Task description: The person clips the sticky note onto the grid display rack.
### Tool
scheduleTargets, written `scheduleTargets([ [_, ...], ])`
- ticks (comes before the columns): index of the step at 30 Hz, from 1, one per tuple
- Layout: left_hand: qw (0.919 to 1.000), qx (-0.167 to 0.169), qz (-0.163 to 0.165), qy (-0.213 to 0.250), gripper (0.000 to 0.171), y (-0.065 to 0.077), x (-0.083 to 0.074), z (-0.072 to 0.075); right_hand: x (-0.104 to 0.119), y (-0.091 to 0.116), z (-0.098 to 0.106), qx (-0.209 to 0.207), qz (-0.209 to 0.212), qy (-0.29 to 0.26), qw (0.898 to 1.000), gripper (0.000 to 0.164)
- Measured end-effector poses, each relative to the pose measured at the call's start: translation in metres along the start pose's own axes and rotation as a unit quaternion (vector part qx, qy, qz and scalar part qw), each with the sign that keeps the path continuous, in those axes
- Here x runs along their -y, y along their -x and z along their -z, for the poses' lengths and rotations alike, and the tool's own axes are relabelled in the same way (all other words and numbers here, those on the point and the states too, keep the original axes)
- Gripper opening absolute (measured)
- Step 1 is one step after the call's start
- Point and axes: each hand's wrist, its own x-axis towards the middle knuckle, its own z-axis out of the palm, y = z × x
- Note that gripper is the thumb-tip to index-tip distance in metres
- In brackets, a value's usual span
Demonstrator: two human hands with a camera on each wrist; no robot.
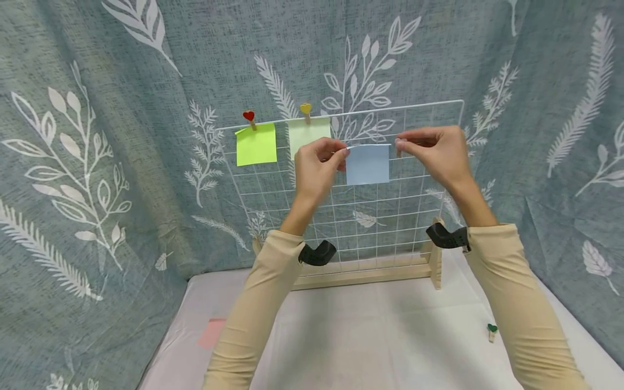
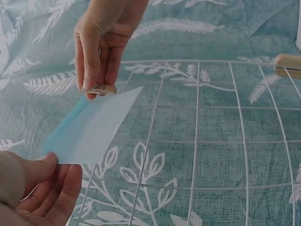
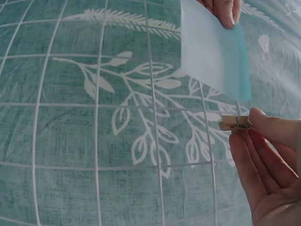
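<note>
A light blue sticky note (image 1: 368, 165) hangs from my left hand (image 1: 316, 165), whose thumb and fingers pinch its upper left corner in front of the wire grid. My right hand (image 1: 441, 154) pinches a small wooden clothespin (image 3: 235, 123) between thumb and fingertips, just right of the note. In the right wrist view the clothespin stands apart from the note's edge. Behind them the white wire grid panel (image 1: 377, 208) carries a yellow-green note (image 1: 256, 145) under a red heart clothespin (image 1: 249, 118) and a pale green note (image 1: 309, 130) under a yellow heart clothespin (image 1: 306, 111).
The grid stands in a wooden base (image 1: 361, 278) on a white-covered table (image 1: 341, 336). A pink note (image 1: 212, 332) lies at the left, partly behind my left sleeve. A green heart clothespin (image 1: 492, 332) lies at the right. Leaf-patterned curtains (image 1: 88, 162) surround the table.
</note>
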Motion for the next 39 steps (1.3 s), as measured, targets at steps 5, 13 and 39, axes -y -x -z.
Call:
scheduleTargets([
  [5, 0.9999, -0.007, 0.014, 0.001, 0.007, -0.006, 0.005, -0.001, 0.004, -0.007, 0.000, -0.007, 0.004, 0.002, 1.000, 0.023],
  [13, 0.9995, -0.016, 0.022, 0.017, 0.008, -0.016, 0.004, -0.003, 0.032, -0.015, -0.005, -0.035, 0.024, -0.020, 0.999, 0.020],
  [39, 0.9906, -0.091, 0.085, 0.057, 0.009, -0.032, -0.020, -0.012, 0.060, -0.052, -0.026, -0.047, 0.075, -0.073, 0.993, 0.015],
])
